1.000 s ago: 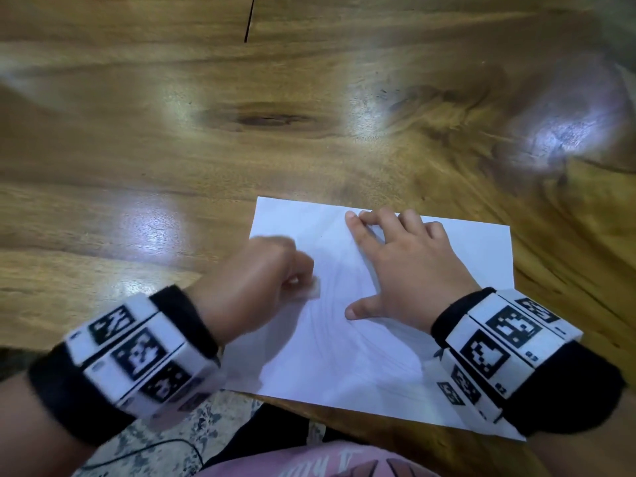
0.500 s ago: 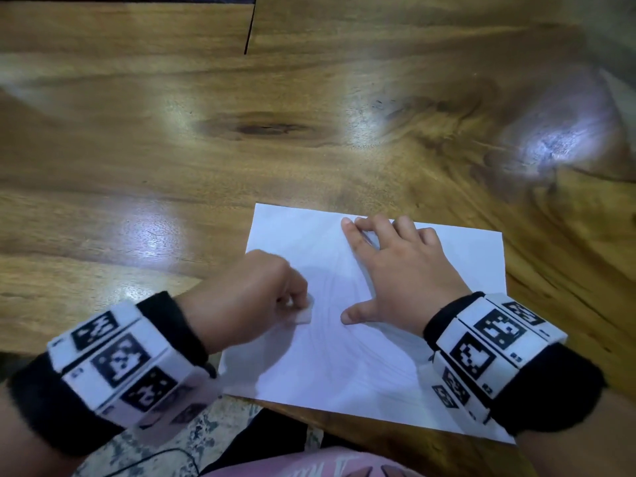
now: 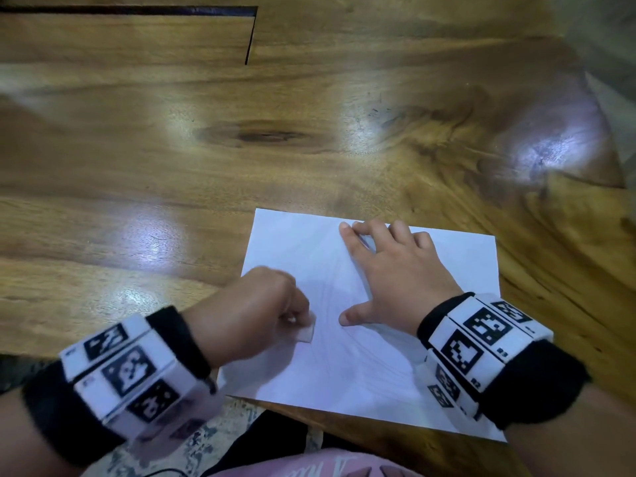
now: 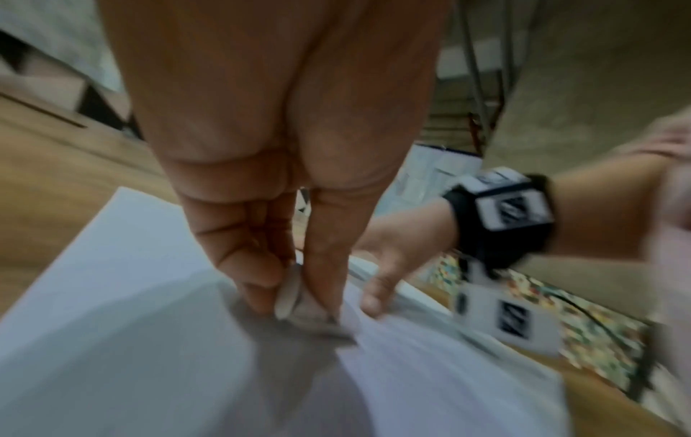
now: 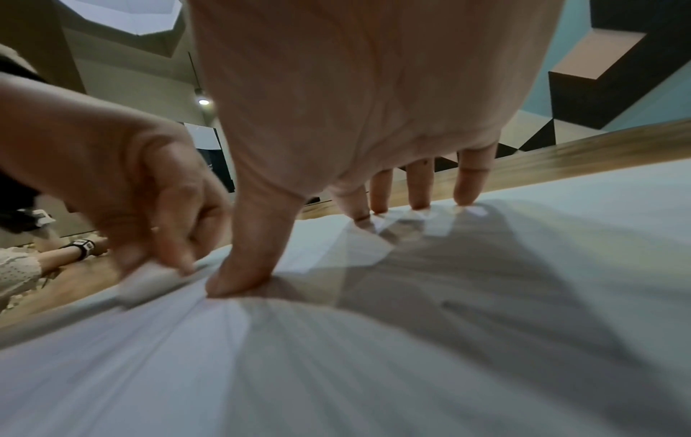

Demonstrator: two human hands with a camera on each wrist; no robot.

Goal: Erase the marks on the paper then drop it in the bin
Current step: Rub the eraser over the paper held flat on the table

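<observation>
A white sheet of paper [image 3: 361, 373] with faint curved pencil lines lies at the near edge of the wooden table [image 3: 172, 166]. My left hand [image 3: 254, 311] pinches a small white eraser [image 3: 306, 330] and presses it onto the sheet's left part; the eraser [image 4: 295, 298] shows between the thumb and fingers in the left wrist view. My right hand [image 3: 395, 277] lies flat with fingers spread, holding the paper [image 5: 374, 369] down. The eraser [image 5: 149, 281] sits just left of the right thumb [image 5: 246, 266]. No bin is in view.
The sheet's near edge overhangs the table's front edge [image 3: 344, 428]. A dark seam [image 3: 251, 36] crosses the tabletop at the far left. Pink clothing [image 3: 327, 466] and patterned floor [image 3: 206, 442] lie below. Another person's arm [image 5: 71, 254] rests on the table far off.
My left hand has rubbed the eraser down and toward me along the pencil lines. The right hand has stayed flat on the paper. The head view has tilted slightly.
</observation>
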